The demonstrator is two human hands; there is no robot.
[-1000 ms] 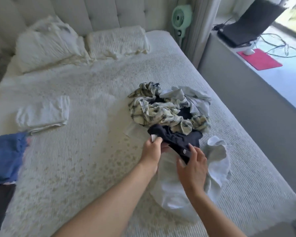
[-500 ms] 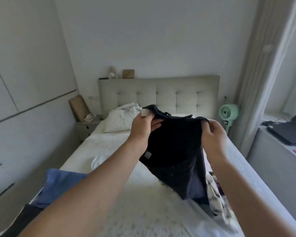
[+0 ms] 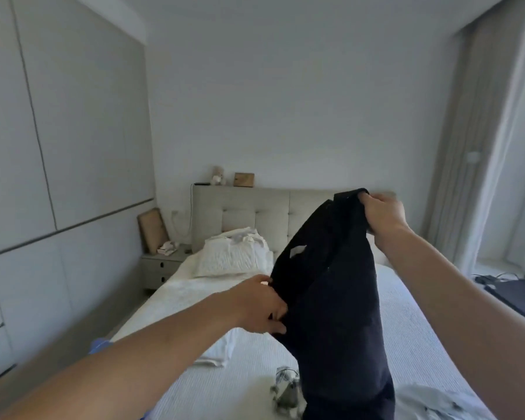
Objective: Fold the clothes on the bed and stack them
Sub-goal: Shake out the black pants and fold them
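A dark navy garment (image 3: 337,304) hangs in the air over the bed (image 3: 249,377). My right hand (image 3: 382,212) grips its top edge, raised high near the headboard line. My left hand (image 3: 261,304) holds the garment's lower left edge, well below the right hand. A folded white piece (image 3: 219,353) lies flat on the bed under my left forearm. A scrap of the plaid shirt (image 3: 285,389) and a pale garment (image 3: 431,401) show at the bottom, mostly hidden behind the dark cloth. A bit of blue cloth (image 3: 99,347) peeks past my left arm.
Pillows (image 3: 234,256) sit at the tufted headboard (image 3: 255,213). A nightstand (image 3: 161,268) with a leaning frame stands left of the bed. Cupboard doors line the left wall. A desk with a laptop (image 3: 515,295) and curtains are on the right.
The view has tilted up from the pile to the room. The dark garment came off the pile into the air; my left hand has dropped to its lower edge while the right stays high.
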